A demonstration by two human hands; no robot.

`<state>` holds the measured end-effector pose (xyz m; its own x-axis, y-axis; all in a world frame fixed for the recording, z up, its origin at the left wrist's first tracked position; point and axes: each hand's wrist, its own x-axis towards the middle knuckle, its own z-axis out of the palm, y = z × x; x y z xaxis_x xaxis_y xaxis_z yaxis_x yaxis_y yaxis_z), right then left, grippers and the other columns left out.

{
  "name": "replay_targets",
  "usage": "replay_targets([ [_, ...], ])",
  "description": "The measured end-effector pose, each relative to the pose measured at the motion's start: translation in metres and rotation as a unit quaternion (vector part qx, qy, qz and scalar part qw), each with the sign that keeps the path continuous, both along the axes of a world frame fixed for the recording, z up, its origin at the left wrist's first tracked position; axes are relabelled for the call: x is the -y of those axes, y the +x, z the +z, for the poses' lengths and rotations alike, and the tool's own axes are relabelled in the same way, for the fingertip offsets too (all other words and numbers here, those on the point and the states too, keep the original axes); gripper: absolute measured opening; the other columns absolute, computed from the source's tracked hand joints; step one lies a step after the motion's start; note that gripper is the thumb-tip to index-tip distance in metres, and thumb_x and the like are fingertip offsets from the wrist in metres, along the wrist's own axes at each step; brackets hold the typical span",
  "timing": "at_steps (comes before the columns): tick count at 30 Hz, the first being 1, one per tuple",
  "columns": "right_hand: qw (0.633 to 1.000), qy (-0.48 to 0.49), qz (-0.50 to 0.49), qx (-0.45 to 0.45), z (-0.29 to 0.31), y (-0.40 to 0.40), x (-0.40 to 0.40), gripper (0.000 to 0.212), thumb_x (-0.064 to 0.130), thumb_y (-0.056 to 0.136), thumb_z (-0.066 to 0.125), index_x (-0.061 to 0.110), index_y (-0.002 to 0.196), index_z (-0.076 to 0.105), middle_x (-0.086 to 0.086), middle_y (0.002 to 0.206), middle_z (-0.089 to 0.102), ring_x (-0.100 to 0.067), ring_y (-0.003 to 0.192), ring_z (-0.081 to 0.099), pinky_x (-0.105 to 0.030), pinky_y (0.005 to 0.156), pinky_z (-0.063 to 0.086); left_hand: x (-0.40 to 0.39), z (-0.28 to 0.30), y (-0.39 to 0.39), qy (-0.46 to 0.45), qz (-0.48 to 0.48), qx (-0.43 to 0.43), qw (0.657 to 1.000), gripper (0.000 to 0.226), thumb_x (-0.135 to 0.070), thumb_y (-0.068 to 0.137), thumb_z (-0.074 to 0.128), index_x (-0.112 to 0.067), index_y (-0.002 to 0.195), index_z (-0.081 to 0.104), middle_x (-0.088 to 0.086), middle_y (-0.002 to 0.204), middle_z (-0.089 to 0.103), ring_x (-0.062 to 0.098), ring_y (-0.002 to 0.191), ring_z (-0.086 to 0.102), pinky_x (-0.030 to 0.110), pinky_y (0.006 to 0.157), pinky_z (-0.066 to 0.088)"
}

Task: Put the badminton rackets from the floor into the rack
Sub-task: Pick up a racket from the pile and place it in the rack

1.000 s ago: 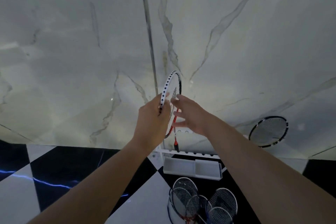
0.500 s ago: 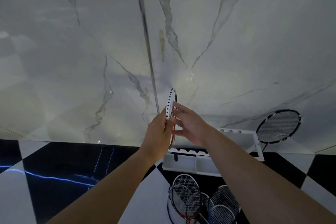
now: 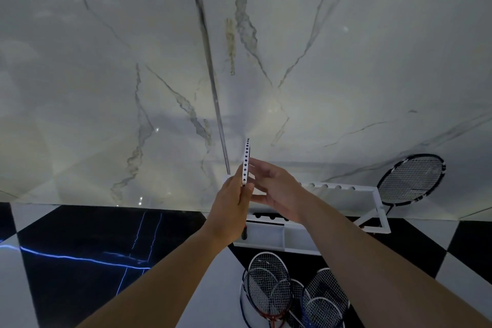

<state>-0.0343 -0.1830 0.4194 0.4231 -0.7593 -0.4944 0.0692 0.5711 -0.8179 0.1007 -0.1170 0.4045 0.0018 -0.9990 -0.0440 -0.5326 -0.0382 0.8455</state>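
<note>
My left hand (image 3: 232, 206) grips the rim of a white racket (image 3: 246, 160) with black dots, held upright and edge-on over the left end of the white rack (image 3: 343, 189). Its handle end shows dark just below my hand, at the rack's front rail. My right hand (image 3: 277, 189) is next to the frame with fingers spread, fingertips touching the rim. A black racket (image 3: 412, 180) stands in the rack's right end, head against the wall. Several rackets (image 3: 269, 290) lie in a pile on the floor in front of the rack.
A marble wall (image 3: 159, 74) rises directly behind the rack, with a metal strip (image 3: 210, 74) running down it. The floor has black and white tiles (image 3: 93, 242); a blue glowing line crosses the black tile at left.
The white racket has turned edge-on and come down toward the rack's left end. Both hands moved down with it, and my view has tilted lower, showing more of the rack.
</note>
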Motion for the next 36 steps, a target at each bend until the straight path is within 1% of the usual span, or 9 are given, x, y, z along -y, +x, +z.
replay_targets([
  [7, 0.998, -0.002, -0.02, -0.067, 0.002, -0.009, -0.01, 0.031, 0.012, 0.105, 0.049, 0.02, 0.13, 0.064, 0.0, 0.125, 0.072, -0.02, 0.114, 0.071, -0.039, 0.087, 0.061, -0.005, -0.001, 0.002, 0.015, 0.015, -0.04, 0.999, 0.033, -0.033, 0.113, 0.034, -0.043, 0.141, 0.047, -0.008, 0.126, 0.065, 0.01, 0.117, 0.062, 0.036, 0.102, 0.053],
  [10, 0.992, -0.015, -0.046, -0.119, 0.001, -0.02, -0.017, 0.027, 0.018, 0.106, 0.047, 0.022, 0.124, 0.066, 0.002, 0.118, 0.073, -0.019, 0.11, 0.071, -0.042, 0.09, 0.06, -0.008, 0.002, 0.001, 0.039, 0.018, -0.068, 0.997, 0.028, -0.031, 0.113, 0.035, -0.056, 0.119, 0.045, 0.0, 0.113, 0.063, 0.018, 0.098, 0.062, 0.049, 0.094, 0.057],
  [12, 0.989, -0.014, -0.065, -0.132, -0.001, -0.033, -0.024, 0.028, 0.021, 0.107, 0.046, 0.019, 0.125, 0.066, -0.002, 0.12, 0.072, -0.023, 0.112, 0.07, -0.045, 0.094, 0.059, -0.008, 0.006, 0.0, 0.045, 0.025, -0.091, 0.995, 0.027, -0.028, 0.112, 0.036, -0.045, 0.129, 0.049, 0.001, 0.111, 0.062, 0.018, 0.096, 0.061, 0.053, 0.089, 0.059],
  [15, 0.986, -0.012, -0.078, -0.15, -0.006, -0.056, -0.037, 0.028, 0.023, 0.107, 0.046, 0.017, 0.125, 0.066, -0.004, 0.121, 0.072, -0.024, 0.11, 0.071, -0.045, 0.094, 0.059, -0.007, 0.011, -0.001, 0.056, 0.032, -0.061, 0.996, 0.039, -0.027, 0.113, 0.035, -0.023, 0.15, 0.042, 0.003, 0.131, 0.061, 0.023, 0.114, 0.063, 0.044, 0.094, 0.06],
  [19, 0.981, -0.006, -0.11, -0.162, -0.016, -0.092, -0.057, 0.026, 0.019, 0.106, 0.047, 0.016, 0.121, 0.067, -0.006, 0.116, 0.075, -0.026, 0.106, 0.072, -0.045, 0.094, 0.059, -0.015, 0.01, -0.003, 0.055, 0.046, -0.068, 0.995, 0.04, -0.031, 0.112, 0.038, -0.02, 0.151, 0.043, 0.007, 0.136, 0.062, 0.02, 0.112, 0.063, 0.048, 0.094, 0.06],
  [22, 0.977, 0.0, -0.12, -0.177, -0.027, -0.119, -0.072, 0.025, 0.015, 0.106, 0.047, 0.014, 0.12, 0.067, -0.007, 0.111, 0.075, -0.026, 0.104, 0.072, -0.042, 0.09, 0.058, -0.029, -0.003, -0.005, 0.041, 0.132, -0.071, 0.988, 0.04, -0.037, 0.11, 0.041, -0.021, 0.147, 0.048, 0.002, 0.135, 0.062, 0.017, 0.118, 0.062, 0.04, 0.1, 0.055],
  [25, 0.973, 0.013, -0.121, -0.198, -0.044, -0.143, -0.089, 0.023, 0.014, 0.105, 0.048, 0.013, 0.117, 0.068, -0.01, 0.109, 0.075, -0.026, 0.099, 0.07, -0.043, 0.09, 0.056, -0.058, -0.027, -0.008, 0.022, 0.249, -0.06, 0.966, 0.024, -0.034, 0.109, 0.045, -0.023, 0.127, 0.056, -0.002, 0.121, 0.064, 0.01, 0.105, 0.064, 0.018, 0.081, 0.052],
  [28, 0.97, 0.014, -0.094, -0.222, -0.065, -0.166, -0.109, 0.022, 0.014, 0.105, 0.048, 0.014, 0.114, 0.068, -0.01, 0.107, 0.074, -0.024, 0.094, 0.068, -0.038, 0.082, 0.055, -0.093, -0.055, -0.018, 0.056, 0.344, -0.09, 0.933, 0.013, -0.028, 0.106, 0.05, -0.023, 0.109, 0.061, 0.0, 0.097, 0.069, 0.022, 0.091, 0.068, 0.029, 0.071, 0.052],
  [36, 0.964, 0.041, -0.062, -0.254, -0.15, -0.216, -0.168, 0.02, 0.014, 0.104, 0.051, 0.014, 0.115, 0.067, -0.005, 0.098, 0.074, -0.022, 0.089, 0.068, -0.033, 0.08, 0.056, -0.149, -0.155, -0.077, 0.198, 0.255, -0.078, 0.943, 0.019, -0.019, 0.099, 0.056, -0.019, 0.085, 0.069, 0.004, 0.074, 0.073, 0.018, 0.067, 0.064, 0.031, 0.063, 0.048],
])
